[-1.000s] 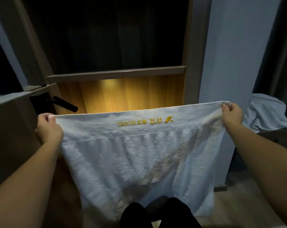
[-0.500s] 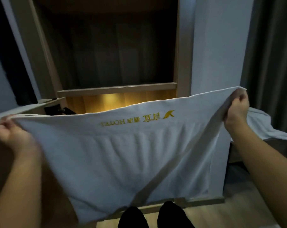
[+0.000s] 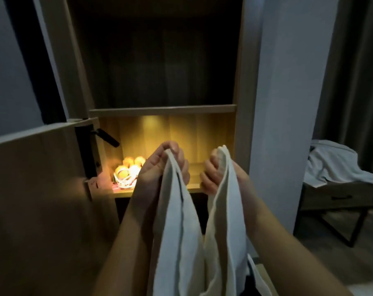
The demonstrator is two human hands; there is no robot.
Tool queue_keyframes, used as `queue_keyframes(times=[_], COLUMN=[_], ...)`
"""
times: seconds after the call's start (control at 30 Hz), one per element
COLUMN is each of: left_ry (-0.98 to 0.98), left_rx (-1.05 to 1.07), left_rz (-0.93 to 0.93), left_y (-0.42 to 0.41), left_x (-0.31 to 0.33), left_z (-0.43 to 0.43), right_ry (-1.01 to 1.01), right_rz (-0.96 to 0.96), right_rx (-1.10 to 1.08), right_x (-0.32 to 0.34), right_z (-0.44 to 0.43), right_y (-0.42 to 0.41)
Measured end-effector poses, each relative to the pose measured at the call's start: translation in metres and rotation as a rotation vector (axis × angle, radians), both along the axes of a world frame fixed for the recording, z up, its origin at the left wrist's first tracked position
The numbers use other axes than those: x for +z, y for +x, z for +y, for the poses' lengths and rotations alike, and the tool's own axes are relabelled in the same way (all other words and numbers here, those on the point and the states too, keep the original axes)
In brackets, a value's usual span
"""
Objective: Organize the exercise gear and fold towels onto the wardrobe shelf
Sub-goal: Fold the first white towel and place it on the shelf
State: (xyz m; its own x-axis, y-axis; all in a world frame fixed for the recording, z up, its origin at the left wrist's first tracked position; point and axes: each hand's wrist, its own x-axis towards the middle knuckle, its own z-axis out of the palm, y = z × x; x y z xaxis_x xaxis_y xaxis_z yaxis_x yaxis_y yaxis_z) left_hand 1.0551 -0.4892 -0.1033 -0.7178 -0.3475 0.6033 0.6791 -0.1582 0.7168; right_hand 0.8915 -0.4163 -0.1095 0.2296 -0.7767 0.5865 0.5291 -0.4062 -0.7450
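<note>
Item: white towel, held up at the centre of the frame and hanging in two long folds down to the lower edge.
Left hand: centre of the frame, grip clamped on the top of the left fold, thumb and fingers pinching the cloth.
Right hand: just right of centre, grip clamped on the top of the right fold, fingers curled round the bunched edge.
Spacing: the two hands are near each other but apart, with the folds hanging side by side below them.
Wardrobe shelf: lit in warm yellow, directly behind the hands at mid-frame.
Exercise gear: yellowish balls with pale cord, at the left end of the lit shelf; washed out by glare and partly hidden by the left hand.
Upper compartment: dark, upper centre.
Wardrobe door: open, left of the frame, with a black handle at its edge.
Second cloth: pale, crumpled, lying on the desk at the right edge.
Curtain: dark, upper right.
</note>
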Motion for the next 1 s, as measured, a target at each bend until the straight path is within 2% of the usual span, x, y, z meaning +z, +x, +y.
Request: queue_keyframes(times=[0.03, 0.13, 0.27, 0.5, 0.67, 0.73, 0.87, 1.0], left_ry=[-0.051, -0.198, -0.32, -0.264, -0.106, -0.113, -0.2, -0.194], left_rx=[0.032, 0.277, 0.457, 0.621, 0.506, 0.453, 0.491, 0.48], left_rz=[0.004, -0.093, -0.22, -0.261, -0.279, -0.303, -0.372, -0.484], left_y=[-0.004, -0.011, -0.017, -0.03, -0.047, -0.053, -0.061, -0.062], left_x=[-0.007, -0.028, -0.055, -0.096, -0.11, -0.116, -0.126, -0.134], left_z=[0.003, 0.003, -0.001, -0.007, -0.012, -0.017, -0.03, -0.044], right_ry=[0.021, 0.142, 0.168, 0.34, 0.445, 0.488, 0.547, 0.604], right_rz=[0.045, 0.145, 0.287, 0.232, 0.147, 0.124, 0.061, 0.052], right_rx=[-0.053, -0.452, -0.643, -0.664, -0.634, -0.605, -0.534, -0.459], right_x=[-0.006, -0.043, -0.065, -0.103, -0.118, -0.123, -0.137, -0.151], right_z=[0.001, 0.01, 0.015, 0.001, -0.015, -0.019, -0.026, -0.036], right_y=[0.005, 0.01, 0.007, 0.007, 0.004, -0.001, -0.015, -0.021])
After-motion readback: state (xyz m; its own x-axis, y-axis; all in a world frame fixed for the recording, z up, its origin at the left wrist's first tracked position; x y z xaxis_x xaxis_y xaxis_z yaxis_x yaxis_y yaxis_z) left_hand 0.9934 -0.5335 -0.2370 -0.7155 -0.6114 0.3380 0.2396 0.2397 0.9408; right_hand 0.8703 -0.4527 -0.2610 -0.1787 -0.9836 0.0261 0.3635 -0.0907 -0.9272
